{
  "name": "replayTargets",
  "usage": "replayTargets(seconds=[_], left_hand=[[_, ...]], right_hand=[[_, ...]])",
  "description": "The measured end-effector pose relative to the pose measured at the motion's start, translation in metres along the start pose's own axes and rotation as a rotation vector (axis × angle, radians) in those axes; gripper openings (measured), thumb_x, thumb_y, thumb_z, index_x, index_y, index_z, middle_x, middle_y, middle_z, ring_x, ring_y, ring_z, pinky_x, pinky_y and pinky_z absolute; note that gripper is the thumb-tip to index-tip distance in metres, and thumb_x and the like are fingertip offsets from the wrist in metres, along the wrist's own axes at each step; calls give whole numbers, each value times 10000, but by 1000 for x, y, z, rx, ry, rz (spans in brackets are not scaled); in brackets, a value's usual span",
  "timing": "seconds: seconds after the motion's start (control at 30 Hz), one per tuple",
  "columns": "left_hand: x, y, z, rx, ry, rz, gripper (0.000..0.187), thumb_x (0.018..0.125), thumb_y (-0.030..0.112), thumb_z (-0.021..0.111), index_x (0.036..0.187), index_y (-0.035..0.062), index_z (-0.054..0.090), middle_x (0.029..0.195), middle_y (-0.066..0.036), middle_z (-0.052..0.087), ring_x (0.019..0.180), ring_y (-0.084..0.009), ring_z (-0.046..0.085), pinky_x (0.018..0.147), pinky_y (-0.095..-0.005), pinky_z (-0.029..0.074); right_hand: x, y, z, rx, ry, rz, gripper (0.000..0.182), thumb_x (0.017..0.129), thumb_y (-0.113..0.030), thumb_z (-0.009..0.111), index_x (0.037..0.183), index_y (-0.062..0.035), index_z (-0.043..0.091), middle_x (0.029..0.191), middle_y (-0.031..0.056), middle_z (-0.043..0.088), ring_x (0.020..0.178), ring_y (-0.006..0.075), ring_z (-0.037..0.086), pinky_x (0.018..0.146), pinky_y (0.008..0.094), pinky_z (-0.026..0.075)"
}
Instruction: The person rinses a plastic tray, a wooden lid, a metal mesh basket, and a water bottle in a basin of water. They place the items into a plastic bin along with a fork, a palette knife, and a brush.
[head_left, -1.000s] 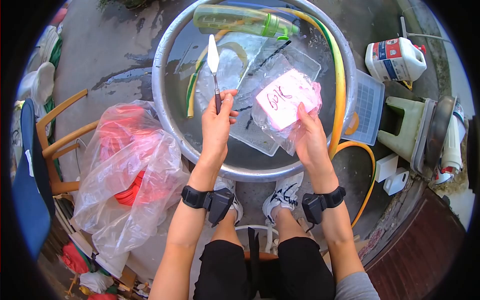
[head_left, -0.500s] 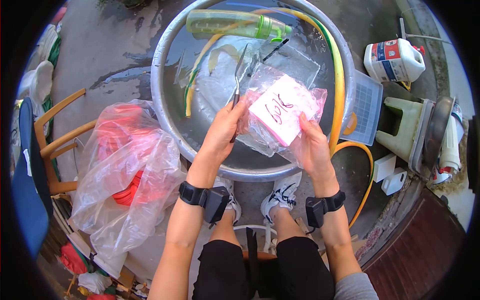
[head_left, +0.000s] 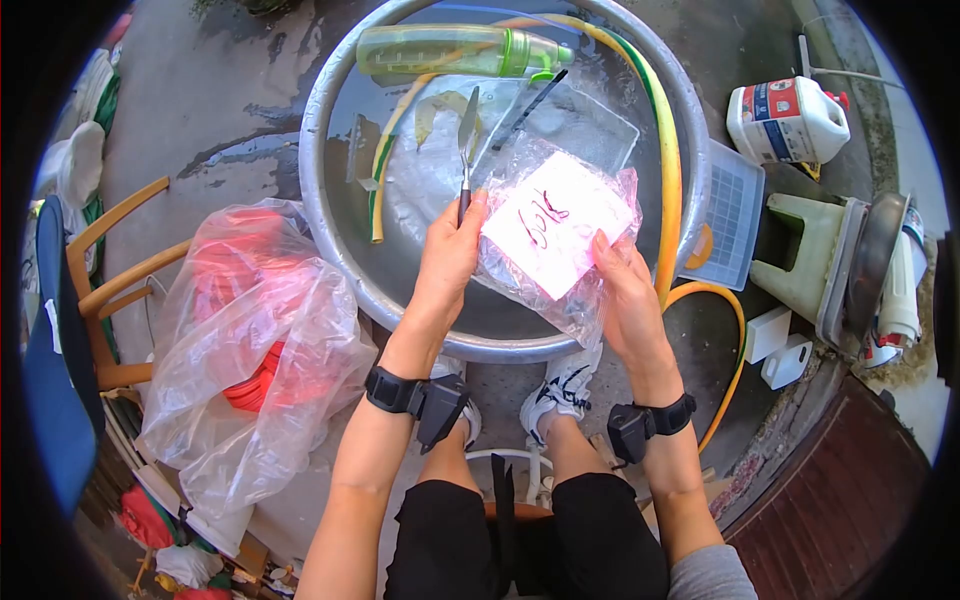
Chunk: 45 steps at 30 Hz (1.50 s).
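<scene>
Upright in my left hand (head_left: 450, 252) is a palette knife (head_left: 468, 135); my fingers close round its dark handle and its metal blade points away from me. My right hand (head_left: 630, 298) pinches a clear plastic bag (head_left: 572, 318) by its right side, thumb on top. Inside the bag a pale pink-white slip (head_left: 560, 225) shows, with handwritten figures. The bag's left edge lies right at my left fingers. Both hands are over the near half of a large round metal tub (head_left: 318, 215) of water.
In the tub are a green spray bottle (head_left: 435, 52), a yellow hose (head_left: 668, 190) and a clear plastic tray (head_left: 610, 125). A clear bag of red material (head_left: 250, 340) lies to the left. On the right stand a white jug (head_left: 785, 120), a plastic bin (head_left: 735, 215) and a pale stool (head_left: 810, 255).
My left hand has shifted slightly left and the knife has turned more upright. The bag has tilted and opened away from the left hand a little. The spray bottle has drifted left.
</scene>
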<state>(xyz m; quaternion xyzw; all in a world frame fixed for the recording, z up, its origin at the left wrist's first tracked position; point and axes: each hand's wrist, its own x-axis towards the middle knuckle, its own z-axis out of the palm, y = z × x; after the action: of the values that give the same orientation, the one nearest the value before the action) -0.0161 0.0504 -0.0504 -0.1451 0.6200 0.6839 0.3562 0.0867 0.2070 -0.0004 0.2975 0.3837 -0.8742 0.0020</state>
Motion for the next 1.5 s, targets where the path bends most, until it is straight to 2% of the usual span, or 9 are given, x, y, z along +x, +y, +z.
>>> replayTargets(seconds=[0.43,0.6,0.67,1.0,1.07,1.17,1.23,1.27,1.5], left_hand=[[-6,5,6,-133,-141,-122,449,978,348,494,1272,11,528,1155,-59,595,1039,-115,542,902,-253,410],[-5,1,7,-110,-152,-131,439,977,342,497,1266,13,532,1138,-52,597,1019,-110,541,891,-248,412],[-4,0,7,-107,-149,-133,436,977,339,498,1264,13,533,1131,-50,597,1013,-108,541,888,-246,413],[-4,-5,7,-160,-173,-154,427,974,334,508,1233,-4,550,1117,-41,601,992,-101,547,878,-242,417],[-5,-6,6,-170,-175,-148,410,973,328,511,1218,3,565,1123,-34,601,988,-100,549,877,-245,418],[-6,-8,6,115,-96,-52,341,967,303,513,1146,28,609,1090,-62,618,960,-134,572,836,-269,435],[-19,3,12,692,131,351,293,962,282,508,1068,35,625,983,-106,620,886,-194,586,768,-302,447],[-24,7,15,689,179,425,296,960,288,505,1061,29,607,815,-129,587,745,-245,580,685,-334,448],[-58,24,37,610,55,380,278,985,260,453,1129,49,562,705,-121,580,603,-246,570,589,-346,435]], right_hand=[[-3,-5,-4,-52,50,-53,421,983,-245,488,1294,37,456,1230,82,549,1128,129,496,984,287,358],[-4,-6,-8,-42,36,-57,424,984,-240,481,1300,41,450,1239,93,552,1129,136,508,978,285,373],[-4,-6,-9,-87,26,-59,464,995,-256,438,1340,48,377,1282,134,520,1158,188,523,997,319,402],[-6,-8,-7,-85,38,-58,457,992,-247,448,1336,46,382,1280,133,522,1160,185,522,997,319,403],[-7,-11,-2,-52,64,-67,429,982,-239,481,1303,43,443,1240,91,545,1123,137,508,979,285,370],[-7,-10,-3,-66,74,-81,419,980,-228,489,1306,31,444,1239,82,546,1123,132,508,981,286,368],[-6,-6,-3,-90,95,-101,414,979,-224,492,1307,24,444,1238,76,547,1121,130,509,979,285,372],[-5,-5,-2,-115,116,-122,409,979,-219,496,1309,16,445,1237,71,548,1120,127,510,976,285,375],[-4,-1,11,-56,138,-48,406,983,-220,474,1336,-28,413,1256,57,531,1162,153,494,946,358,421]])
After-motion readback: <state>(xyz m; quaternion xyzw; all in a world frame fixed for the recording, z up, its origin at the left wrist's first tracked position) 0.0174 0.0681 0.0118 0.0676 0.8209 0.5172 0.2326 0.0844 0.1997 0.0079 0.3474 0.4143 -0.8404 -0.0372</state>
